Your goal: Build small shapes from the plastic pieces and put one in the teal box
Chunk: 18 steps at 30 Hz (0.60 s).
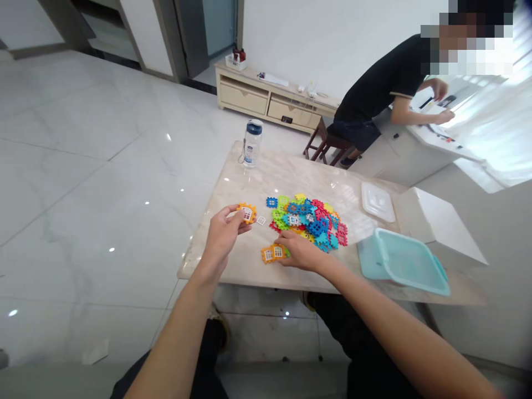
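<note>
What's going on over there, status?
Left hand holding orange window block. Right hand on joined orange-yellow blocks. Colourful block pile just ahead; teal plastic tray to the right.

From here I have room to swing my left hand (222,235) across the marble tabletop (291,172) up to the water bottle (253,143). My right hand (301,250) meets the heap of plastic tiles (305,219) (a dense pile), and beyond it the white lid (377,201) and teal plastic tub (403,261) block the right side.

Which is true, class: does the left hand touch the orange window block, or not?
Touching: the head view shows the left hand holding the orange window block.
</note>
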### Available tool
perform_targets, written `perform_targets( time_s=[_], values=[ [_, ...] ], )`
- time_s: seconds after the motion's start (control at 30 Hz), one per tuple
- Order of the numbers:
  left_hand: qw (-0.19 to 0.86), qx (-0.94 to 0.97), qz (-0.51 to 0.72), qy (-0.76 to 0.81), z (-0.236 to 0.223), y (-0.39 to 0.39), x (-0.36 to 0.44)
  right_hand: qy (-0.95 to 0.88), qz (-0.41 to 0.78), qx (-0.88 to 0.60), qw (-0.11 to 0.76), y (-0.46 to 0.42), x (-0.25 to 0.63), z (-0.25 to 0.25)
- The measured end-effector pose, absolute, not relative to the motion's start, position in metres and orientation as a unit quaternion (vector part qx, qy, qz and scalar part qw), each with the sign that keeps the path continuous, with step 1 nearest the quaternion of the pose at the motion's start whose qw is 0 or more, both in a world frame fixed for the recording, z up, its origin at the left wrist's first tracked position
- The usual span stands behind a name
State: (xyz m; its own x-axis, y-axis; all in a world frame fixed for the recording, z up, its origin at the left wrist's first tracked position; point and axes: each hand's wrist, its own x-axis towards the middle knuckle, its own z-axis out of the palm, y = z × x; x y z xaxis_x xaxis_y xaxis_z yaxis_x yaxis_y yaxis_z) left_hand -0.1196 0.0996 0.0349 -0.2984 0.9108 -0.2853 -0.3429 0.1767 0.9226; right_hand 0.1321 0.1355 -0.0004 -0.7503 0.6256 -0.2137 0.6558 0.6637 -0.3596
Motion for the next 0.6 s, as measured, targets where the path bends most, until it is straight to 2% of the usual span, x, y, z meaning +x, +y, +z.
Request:
perform_targets(
  time_s=[0.3, 0.6],
  values=[
    [0.536, 0.282, 0.569, 0.556, 0.033, 0.098, -0.115, 0.921, -0.181, 0.345, 0.018, 0.138, 0.119, -0.009],
    [0.524, 0.337, 0.530, 0.576, 0.024, 0.107, -0.087, 0.922, -0.143, 0.357, 0.043, 0.135, 0.129, 0.010]
  ],
)
